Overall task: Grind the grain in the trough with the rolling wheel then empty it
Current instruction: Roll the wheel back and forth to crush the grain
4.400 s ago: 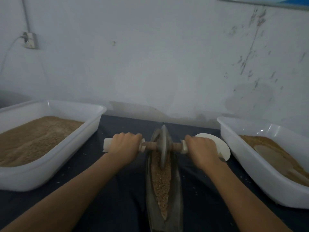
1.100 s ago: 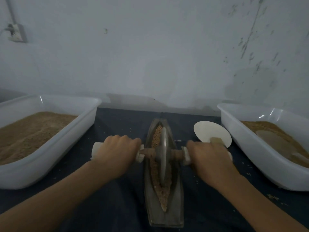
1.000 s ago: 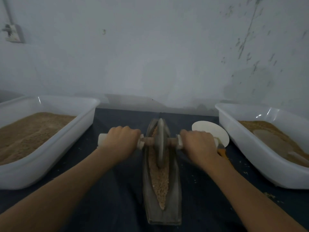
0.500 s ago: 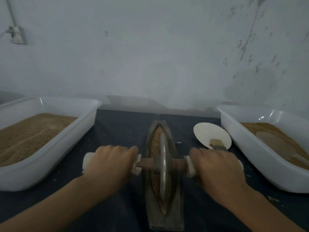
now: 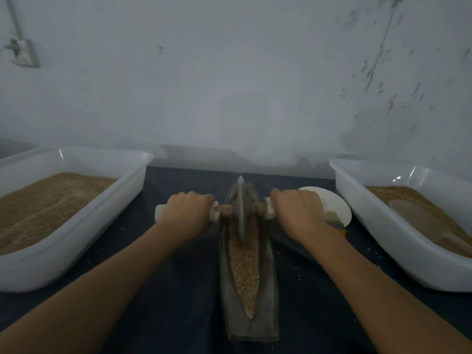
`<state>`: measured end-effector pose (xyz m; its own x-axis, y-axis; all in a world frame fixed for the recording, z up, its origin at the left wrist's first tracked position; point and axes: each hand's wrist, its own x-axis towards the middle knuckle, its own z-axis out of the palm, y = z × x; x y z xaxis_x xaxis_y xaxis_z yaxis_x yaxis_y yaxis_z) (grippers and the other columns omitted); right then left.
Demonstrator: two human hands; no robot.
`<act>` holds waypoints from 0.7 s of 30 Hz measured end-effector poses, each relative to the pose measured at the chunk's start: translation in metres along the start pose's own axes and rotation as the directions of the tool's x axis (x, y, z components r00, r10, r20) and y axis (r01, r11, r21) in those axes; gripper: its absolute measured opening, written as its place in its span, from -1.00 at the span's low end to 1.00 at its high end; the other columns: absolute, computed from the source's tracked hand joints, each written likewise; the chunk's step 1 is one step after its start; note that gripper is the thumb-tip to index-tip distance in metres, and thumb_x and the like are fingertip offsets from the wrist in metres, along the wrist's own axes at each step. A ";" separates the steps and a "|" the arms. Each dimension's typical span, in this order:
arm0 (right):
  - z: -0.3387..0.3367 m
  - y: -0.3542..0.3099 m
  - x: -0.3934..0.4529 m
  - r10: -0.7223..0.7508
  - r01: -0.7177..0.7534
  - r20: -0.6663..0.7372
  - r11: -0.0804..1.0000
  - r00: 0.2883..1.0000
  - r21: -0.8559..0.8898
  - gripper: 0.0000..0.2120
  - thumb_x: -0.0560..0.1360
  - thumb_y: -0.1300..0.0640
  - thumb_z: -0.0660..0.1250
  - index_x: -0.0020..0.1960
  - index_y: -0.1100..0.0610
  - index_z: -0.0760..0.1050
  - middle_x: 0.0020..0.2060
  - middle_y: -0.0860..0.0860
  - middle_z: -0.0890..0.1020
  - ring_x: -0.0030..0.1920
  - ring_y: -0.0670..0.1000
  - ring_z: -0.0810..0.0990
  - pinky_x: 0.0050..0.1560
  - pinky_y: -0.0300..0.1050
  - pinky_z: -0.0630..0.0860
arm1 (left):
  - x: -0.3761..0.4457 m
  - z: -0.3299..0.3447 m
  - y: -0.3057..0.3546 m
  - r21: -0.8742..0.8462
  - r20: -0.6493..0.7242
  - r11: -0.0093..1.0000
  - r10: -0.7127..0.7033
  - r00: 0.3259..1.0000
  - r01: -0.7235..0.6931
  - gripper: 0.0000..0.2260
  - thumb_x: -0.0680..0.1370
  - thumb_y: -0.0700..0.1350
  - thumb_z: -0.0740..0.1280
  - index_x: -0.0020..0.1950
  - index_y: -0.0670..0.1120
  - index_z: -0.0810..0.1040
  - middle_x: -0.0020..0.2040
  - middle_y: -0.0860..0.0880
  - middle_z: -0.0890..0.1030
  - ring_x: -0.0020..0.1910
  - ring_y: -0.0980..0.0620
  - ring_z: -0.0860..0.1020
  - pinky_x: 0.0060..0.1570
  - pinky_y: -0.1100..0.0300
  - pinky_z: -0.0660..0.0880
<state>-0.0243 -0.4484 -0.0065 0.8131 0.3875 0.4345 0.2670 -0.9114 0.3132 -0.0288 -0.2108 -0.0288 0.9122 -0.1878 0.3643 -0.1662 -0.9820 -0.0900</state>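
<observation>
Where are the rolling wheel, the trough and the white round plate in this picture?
rolling wheel (image 5: 240, 210): head view, on the flat face of the metal disc.
trough (image 5: 268, 290): head view, on its bare right wall.
white round plate (image 5: 332, 200): head view, on its bare surface beside the right hand.

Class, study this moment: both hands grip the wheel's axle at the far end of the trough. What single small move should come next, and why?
Probably draw the wheel back toward the body. Left hand and right hand hold it at the far end of the trough, while the grain lying nearer looks coarse.
</observation>
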 end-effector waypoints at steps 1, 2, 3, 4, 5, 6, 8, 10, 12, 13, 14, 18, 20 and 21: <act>-0.005 -0.001 -0.010 -0.026 0.026 0.007 1.000 1.000 0.018 -0.80 0.45 0.04 0.36 -0.01 0.03 0.39 -0.13 0.00 0.61 -0.16 0.07 0.60 -0.29 -0.10 0.34 | -0.009 -0.003 0.002 -0.004 0.019 1.000 0.000 1.000 0.000 -0.78 0.45 0.06 0.34 -0.20 0.12 0.28 -0.26 0.07 0.50 -0.32 0.02 0.44 -0.29 0.12 0.32; -0.010 -0.002 -0.023 -0.059 0.059 0.001 0.998 0.998 0.027 -0.75 0.39 0.02 0.43 -0.05 0.03 0.39 -0.16 -0.01 0.60 -0.20 0.05 0.59 -0.32 -0.11 0.33 | -0.020 -0.007 0.004 0.000 0.042 1.000 -0.004 0.999 0.004 -0.77 0.46 0.06 0.34 -0.20 0.13 0.26 -0.30 0.09 0.45 -0.34 0.05 0.40 -0.29 0.13 0.32; -0.017 -0.003 -0.038 -0.097 0.097 -0.024 0.995 0.995 0.021 -0.68 0.28 0.04 0.51 -0.11 0.04 0.41 -0.25 -0.01 0.59 -0.30 0.04 0.58 -0.37 -0.12 0.28 | -0.033 -0.012 0.007 0.016 0.059 1.000 -0.010 0.998 0.009 -0.75 0.46 0.06 0.34 -0.19 0.14 0.24 -0.33 0.10 0.39 -0.35 0.07 0.38 -0.29 0.14 0.31; -0.024 -0.004 -0.053 -0.118 0.120 -0.072 0.993 0.990 0.020 -0.62 0.13 0.09 0.58 -0.20 0.06 0.44 -0.36 -0.01 0.57 -0.42 0.03 0.54 -0.43 -0.14 0.23 | -0.046 -0.017 0.010 0.042 0.060 0.999 -0.011 0.998 0.009 -0.74 0.46 0.07 0.34 -0.19 0.14 0.22 -0.35 0.11 0.34 -0.35 0.07 0.36 -0.30 0.14 0.29; -0.029 -0.004 -0.065 -0.129 0.135 -0.139 0.990 0.982 0.030 -0.58 -0.01 0.16 0.61 -0.28 0.08 0.45 -0.46 -0.01 0.53 -0.51 0.04 0.50 -0.48 -0.16 0.19 | -0.059 -0.024 0.013 0.074 0.046 0.997 -0.004 0.999 0.001 -0.72 0.44 0.09 0.33 -0.19 0.14 0.20 -0.36 0.10 0.30 -0.36 0.06 0.34 -0.32 0.14 0.26; -0.033 -0.004 -0.076 -0.134 0.146 -0.192 0.988 0.972 0.047 -0.58 -0.08 0.20 0.60 -0.33 0.09 0.45 -0.51 -0.01 0.50 -0.56 0.04 0.46 -0.50 -0.17 0.18 | -0.070 -0.030 0.015 0.108 0.032 0.994 0.008 0.999 -0.012 -0.71 0.43 0.11 0.32 -0.19 0.14 0.18 -0.37 0.10 0.28 -0.37 0.06 0.31 -0.36 0.13 0.22; -0.032 -0.002 -0.090 -0.128 0.156 -0.245 0.983 0.961 0.097 -0.60 -0.07 0.20 0.59 -0.37 0.09 0.43 -0.53 -0.01 0.47 -0.58 0.04 0.42 -0.52 -0.18 0.20 | -0.084 -0.040 0.016 0.157 0.018 0.987 0.036 0.999 -0.038 -0.69 0.41 0.13 0.31 -0.19 0.14 0.15 -0.38 0.10 0.26 -0.40 0.07 0.27 -0.42 0.14 0.14; -0.026 0.000 -0.090 -0.126 0.160 -0.235 0.979 0.964 0.129 -0.61 -0.02 0.18 0.60 -0.36 0.08 0.42 -0.53 -0.01 0.47 -0.58 0.03 0.42 -0.55 -0.15 0.26 | -0.083 -0.042 0.017 0.177 0.025 0.983 0.040 0.999 -0.044 -0.72 0.43 0.12 0.29 -0.17 0.14 0.16 -0.35 0.10 0.30 -0.39 0.06 0.32 -0.41 0.14 0.14; -0.016 -0.001 -0.077 -0.131 0.156 -0.194 0.980 0.972 0.122 -0.64 0.07 0.15 0.58 -0.30 0.07 0.43 -0.50 0.00 0.51 -0.55 0.05 0.47 -0.53 -0.10 0.31 | -0.069 -0.037 0.018 0.151 0.046 0.988 0.022 0.999 -0.028 -0.77 0.45 0.08 0.29 -0.14 0.12 0.21 -0.27 0.09 0.43 -0.28 0.01 0.48 -0.33 0.13 0.23; -0.009 -0.001 -0.066 -0.120 0.133 -0.141 0.987 0.983 0.086 -0.66 0.17 0.12 0.54 -0.25 0.04 0.38 -0.44 0.00 0.54 -0.49 0.06 0.52 -0.48 -0.08 0.35 | -0.058 -0.032 0.019 0.144 0.045 0.989 0.020 0.999 -0.026 -0.80 0.46 0.05 0.30 -0.12 0.11 0.25 -0.21 0.07 0.51 -0.21 -0.01 0.54 -0.29 0.13 0.27; -0.002 0.000 -0.053 -0.078 0.084 -0.086 0.994 0.993 0.063 -0.69 0.30 0.07 0.47 -0.20 0.01 0.31 -0.35 -0.01 0.58 -0.40 0.06 0.56 -0.42 -0.08 0.37 | -0.045 -0.028 0.018 0.152 0.031 0.988 0.020 0.999 -0.025 -0.82 0.47 0.02 0.30 -0.10 0.10 0.29 -0.15 0.05 0.56 -0.16 -0.04 0.57 -0.27 0.12 0.28; 0.025 0.007 -0.007 0.078 -0.076 -0.019 0.994 0.997 0.084 -0.89 0.50 0.05 0.25 -0.08 0.05 0.33 -0.17 0.03 0.61 -0.20 0.13 0.59 -0.32 -0.08 0.30 | 0.003 -0.021 0.018 0.197 -0.021 0.980 0.022 1.000 -0.018 -0.85 0.47 -0.04 0.32 -0.10 0.06 0.34 -0.09 -0.01 0.60 -0.11 -0.09 0.58 -0.26 0.10 0.28; 0.031 0.007 -0.005 0.102 -0.101 -0.003 0.989 0.995 0.110 -0.90 0.52 0.04 0.22 -0.06 0.05 0.35 -0.16 0.04 0.61 -0.18 0.14 0.59 -0.29 -0.07 0.33 | 0.012 -0.022 0.020 0.232 -0.031 0.972 0.044 0.999 -0.035 -0.85 0.47 -0.06 0.33 -0.10 0.05 0.34 -0.09 -0.02 0.59 -0.11 -0.09 0.59 -0.27 0.09 0.27; 0.029 0.008 -0.009 0.098 -0.098 0.014 0.987 0.995 0.127 -0.89 0.52 0.02 0.22 -0.06 0.05 0.35 -0.16 0.03 0.61 -0.18 0.13 0.59 -0.27 -0.07 0.38 | 0.010 -0.025 0.022 0.241 -0.027 0.969 0.056 0.998 -0.048 -0.84 0.47 -0.07 0.32 -0.09 0.05 0.33 -0.09 -0.01 0.59 -0.11 -0.09 0.59 -0.27 0.09 0.27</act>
<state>-0.0148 -0.4632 -0.0327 0.8423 0.2948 0.4513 0.2492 -0.9553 0.1589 -0.0329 -0.2346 -0.0046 0.8908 -0.2431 0.3839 -0.1147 -0.9378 -0.3277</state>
